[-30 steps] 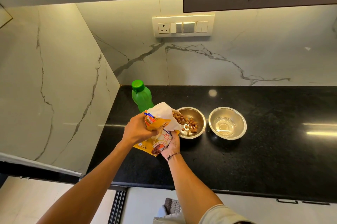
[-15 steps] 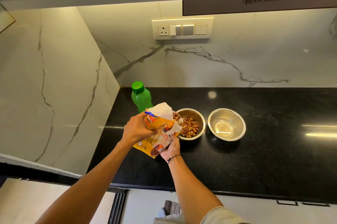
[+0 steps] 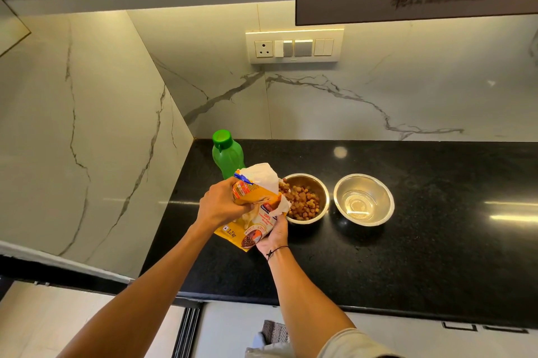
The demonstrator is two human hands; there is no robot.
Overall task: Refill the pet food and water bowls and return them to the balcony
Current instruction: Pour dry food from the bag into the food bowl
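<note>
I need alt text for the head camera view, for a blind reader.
Both hands, left hand and right hand, tip a yellow pet food bag over a steel bowl of kibble on a black counter; beside it, another steel bowl and a green bottle.

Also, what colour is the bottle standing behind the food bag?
Green, cap and body alike; the bottle shows best in the head view.

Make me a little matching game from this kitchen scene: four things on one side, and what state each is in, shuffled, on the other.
Things:
1. green bottle
2. left bowl
3. right bowl
4. food bag

States:
A. tilted, held in both hands
B. holds brown kibble
C. upright, capped
D. no kibble inside

Pairs: 1-C, 2-B, 3-D, 4-A
</note>
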